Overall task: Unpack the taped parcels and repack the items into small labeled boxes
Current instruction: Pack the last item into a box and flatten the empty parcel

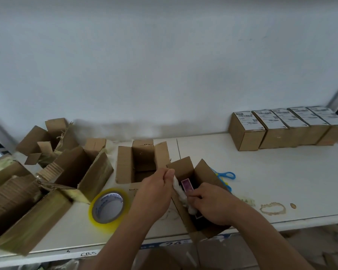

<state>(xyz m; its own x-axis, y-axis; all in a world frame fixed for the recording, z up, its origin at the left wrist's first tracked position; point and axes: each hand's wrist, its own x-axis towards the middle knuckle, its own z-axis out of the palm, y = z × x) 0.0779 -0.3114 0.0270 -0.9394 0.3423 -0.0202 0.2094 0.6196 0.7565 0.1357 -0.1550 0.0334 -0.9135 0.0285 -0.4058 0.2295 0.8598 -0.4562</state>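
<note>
An open small cardboard box (204,173) lies at the table's front edge, its flaps spread. Inside it stands a purple item (187,185) next to white padding (180,193). My left hand (154,193) pinches the top of the white padding at the box's left wall. My right hand (213,204) reaches into the box, its fingers curled at the purple item's lower end. Just behind stands another open box (125,164). Several closed, labeled boxes (248,131) stand in a row at the back right.
A roll of clear yellowish tape (110,206) lies left of my hands. Blue and yellow scissors (225,177) lie behind the open box. Opened, torn parcels (82,172) crowd the left side. Brown ring stains (272,208) mark the white table at the right.
</note>
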